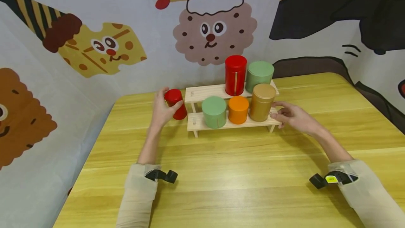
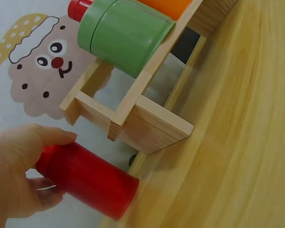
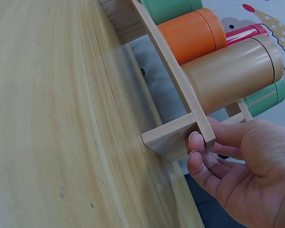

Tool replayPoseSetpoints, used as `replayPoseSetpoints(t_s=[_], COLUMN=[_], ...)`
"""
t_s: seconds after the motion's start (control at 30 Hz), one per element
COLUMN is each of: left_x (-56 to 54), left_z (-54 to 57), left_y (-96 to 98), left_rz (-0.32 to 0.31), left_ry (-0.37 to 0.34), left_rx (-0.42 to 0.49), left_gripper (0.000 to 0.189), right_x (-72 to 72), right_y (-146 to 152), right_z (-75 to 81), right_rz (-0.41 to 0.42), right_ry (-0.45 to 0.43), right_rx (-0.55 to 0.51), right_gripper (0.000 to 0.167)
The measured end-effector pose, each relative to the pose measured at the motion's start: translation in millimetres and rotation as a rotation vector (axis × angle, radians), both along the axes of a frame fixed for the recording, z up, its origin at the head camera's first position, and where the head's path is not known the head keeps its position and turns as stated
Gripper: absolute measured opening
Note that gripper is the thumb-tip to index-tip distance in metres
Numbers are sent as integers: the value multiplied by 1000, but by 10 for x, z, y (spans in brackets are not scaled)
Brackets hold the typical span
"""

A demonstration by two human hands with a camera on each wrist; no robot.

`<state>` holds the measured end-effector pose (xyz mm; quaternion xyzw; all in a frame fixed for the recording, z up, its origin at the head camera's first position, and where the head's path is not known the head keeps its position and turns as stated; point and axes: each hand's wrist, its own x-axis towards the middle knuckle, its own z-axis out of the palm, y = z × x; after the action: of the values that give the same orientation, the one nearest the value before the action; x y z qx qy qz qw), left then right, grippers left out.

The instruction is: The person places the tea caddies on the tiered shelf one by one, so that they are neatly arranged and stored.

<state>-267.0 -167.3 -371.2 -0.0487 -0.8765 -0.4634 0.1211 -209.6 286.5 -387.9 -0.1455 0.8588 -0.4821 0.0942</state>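
My left hand grips a red canister around its lid, thumb on the near side. In the left wrist view that canister tilts, its base low beside the shelf's end. A two-tier wooden shelf stands to the right of it. The right hand pinches the right end of the lower tier between thumb and fingers. Along this tier stand a green canister, a short orange one and a tall gold one. The upper tier bears a tall red canister and another green one.
The shelf stands near the back of a wood-grain table, close to a white cloth backdrop with cartoon food figures. Black wrist cameras are strapped over both pale sleeves.
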Motion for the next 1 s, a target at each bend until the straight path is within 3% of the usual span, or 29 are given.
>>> replayPoseSetpoints(t_s=[0.5, 1.0], left_x=[-34, 15], left_z=[-50, 71], left_y=[9, 0], left_rz=[10, 57], left_ry=[29, 90], left_rx=[16, 102], left_gripper=[71, 70], right_x=[-13, -12], right_y=[2, -3], right_z=[-10, -26], right_rz=[3, -3], right_ry=[-3, 9], right_rx=[-4, -12], right_gripper=[50, 50])
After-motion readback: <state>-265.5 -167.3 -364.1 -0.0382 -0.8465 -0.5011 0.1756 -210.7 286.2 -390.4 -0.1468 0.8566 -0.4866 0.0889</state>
